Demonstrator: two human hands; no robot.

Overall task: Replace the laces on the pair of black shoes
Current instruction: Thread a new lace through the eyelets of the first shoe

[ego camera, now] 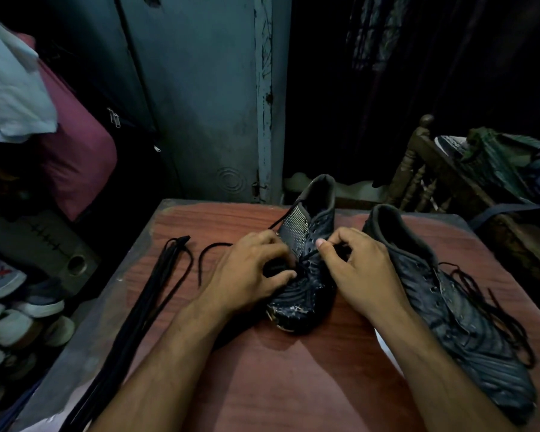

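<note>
Two black shoes lie on a reddish wooden table [262, 369]. The middle shoe [306, 294] points its toe toward me, and both hands work at its eyelets. My left hand [250, 275] curls over the shoe's left side and pinches its black lace [212, 247], whose loose end trails left across the table. My right hand [356, 269] pinches the same lace over the tongue with thumb and fingers. The second shoe [455, 313] lies to the right with a loosened black lace [487, 300] spilling over its side. A bundle of long black laces [144, 307] lies at the table's left.
The table's left edge drops to a heap of pale sneakers [16, 310] on the floor. A pink bag [75, 157] and white cloth hang at the left. Behind stands a blue-grey door [206, 104]. A carved wooden chair [424, 176] piled with clothes stands at the right.
</note>
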